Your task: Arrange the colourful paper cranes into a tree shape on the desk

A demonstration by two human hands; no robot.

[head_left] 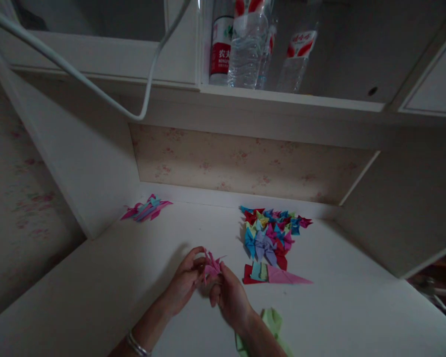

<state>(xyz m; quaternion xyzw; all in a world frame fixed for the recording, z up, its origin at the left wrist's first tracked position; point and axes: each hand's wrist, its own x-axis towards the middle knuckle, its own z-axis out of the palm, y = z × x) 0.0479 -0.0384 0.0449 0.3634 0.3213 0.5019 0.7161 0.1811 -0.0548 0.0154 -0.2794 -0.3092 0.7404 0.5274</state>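
Between my two hands, above the middle of the white desk, is a pink folded-paper piece (pixel 212 267) with several thin points sticking up. My left hand (pixel 189 271) pinches it from the left side. From the right, my right hand (pixel 228 292) grips its lower edge between thumb and fingers. Just right of my hands lie flat folded papers (pixel 282 274) in red, light blue and pink. Beyond them sits a pile of colourful origami pieces (pixel 269 235). Part of a light green cloth or paper item (pixel 271 322) shows beneath my right forearm.
A smaller bundle of pink and blue folded papers (pixel 146 208) lies at the desk's back left. Overhead, a shelf (pixel 293 98) holds several plastic bottles (pixel 247 49). A white cable or bar (pixel 96 89) crosses the upper left. Side panels close in the white desk (pixel 107 287).
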